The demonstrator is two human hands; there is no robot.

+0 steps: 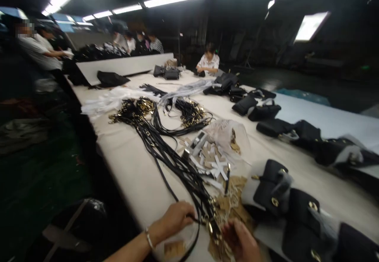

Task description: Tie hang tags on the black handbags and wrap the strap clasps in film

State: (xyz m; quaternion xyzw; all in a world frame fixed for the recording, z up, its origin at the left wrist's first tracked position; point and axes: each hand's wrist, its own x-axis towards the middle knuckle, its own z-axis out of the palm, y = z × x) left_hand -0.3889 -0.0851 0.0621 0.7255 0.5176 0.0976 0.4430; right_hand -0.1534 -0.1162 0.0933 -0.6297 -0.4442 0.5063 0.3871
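My left hand (179, 214), with a bracelet at the wrist, is closed on a thin black strap (194, 240) whose lower end loops down over the table edge side. Beside it, my right hand (241, 238) has its fingers curled in near the gold clasps (214, 230) of the strap bundle; what they grip, if anything, I cannot make out. A long bundle of black straps (174, 159) runs up the table from between my hands to a heap of gold hooks (136, 108). Brown tags with pale strings (235, 199) lie just beyond my right hand.
Black bags with gold fittings (300, 214) line the right side. A clear plastic bag (227, 133), loose white and brown card pieces (211, 157) and a second strap coil (189, 114) lie mid-table. People work at the far end and left. A black wrapped bundle (71, 230) stands lower left.
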